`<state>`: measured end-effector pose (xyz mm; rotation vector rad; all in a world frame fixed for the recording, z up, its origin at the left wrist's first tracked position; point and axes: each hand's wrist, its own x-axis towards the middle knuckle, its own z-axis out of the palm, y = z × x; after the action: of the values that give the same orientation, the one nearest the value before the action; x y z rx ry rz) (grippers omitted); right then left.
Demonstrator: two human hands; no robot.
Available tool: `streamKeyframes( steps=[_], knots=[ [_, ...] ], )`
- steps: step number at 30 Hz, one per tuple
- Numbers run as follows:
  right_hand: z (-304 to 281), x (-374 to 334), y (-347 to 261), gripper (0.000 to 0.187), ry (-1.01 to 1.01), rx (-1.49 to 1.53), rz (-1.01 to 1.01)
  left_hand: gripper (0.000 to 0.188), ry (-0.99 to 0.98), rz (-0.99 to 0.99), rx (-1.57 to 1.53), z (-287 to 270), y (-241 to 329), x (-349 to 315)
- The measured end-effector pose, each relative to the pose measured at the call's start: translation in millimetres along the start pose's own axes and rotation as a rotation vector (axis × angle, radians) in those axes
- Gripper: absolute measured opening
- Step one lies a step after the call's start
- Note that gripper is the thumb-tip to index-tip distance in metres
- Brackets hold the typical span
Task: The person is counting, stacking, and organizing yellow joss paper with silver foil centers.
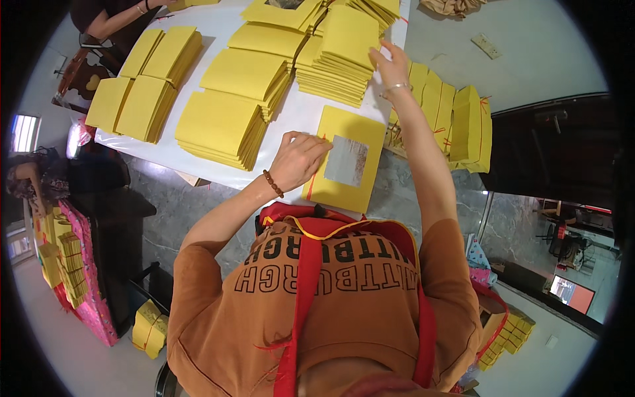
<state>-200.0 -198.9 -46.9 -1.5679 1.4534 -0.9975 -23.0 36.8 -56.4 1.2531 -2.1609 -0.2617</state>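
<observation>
White table (pixel 301 116), rows of yellow stacks on it. Yellow sheet (pixel 350 126) lies at the near edge, just in front of the person, silver patch (pixel 347 162) on its face, red strand along its left side. Left hand (pixel 297 159) rests on the sheet's left part, fingers curled, tips by the patch; cannot tell if they pinch anything. Right hand (pixel 391 66) reaches farther, at the right edge of a tall stack (pixel 337 63); thumb and forefinger parted, grip unclear. Tied bundles (pixel 469 132) right of the table. Another person's arm (pixel 119 23) upper left.
</observation>
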Motion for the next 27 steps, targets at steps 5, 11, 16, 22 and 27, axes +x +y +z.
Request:
streamKeyframes(
  steps=[5, 11, 16, 22, 27],
  knots=[
    [-26, -97, 14, 0.032, -0.011, -0.017, -0.352, 0.034, -0.102, -0.001, -0.126, 19, -7, -31],
    [-39, -221, 52, 0.020, -0.395, -0.718, -0.428, 0.037, -0.096, -0.059, -0.226, 25, -22, -55],
    [-31, -243, 84, 0.016, -0.209, -0.606, -0.497, 0.035, -0.249, 0.159, -0.147, 21, -4, -51],
    [-29, -244, 104, 0.011, -0.219, -0.348, -0.353, 0.026, -0.291, 0.305, -0.008, 31, 3, -50],
    [-35, -243, 107, 0.026, -0.320, 0.095, -0.127, 0.012, -0.533, 0.012, -0.401, 30, -18, -29]
  ],
)
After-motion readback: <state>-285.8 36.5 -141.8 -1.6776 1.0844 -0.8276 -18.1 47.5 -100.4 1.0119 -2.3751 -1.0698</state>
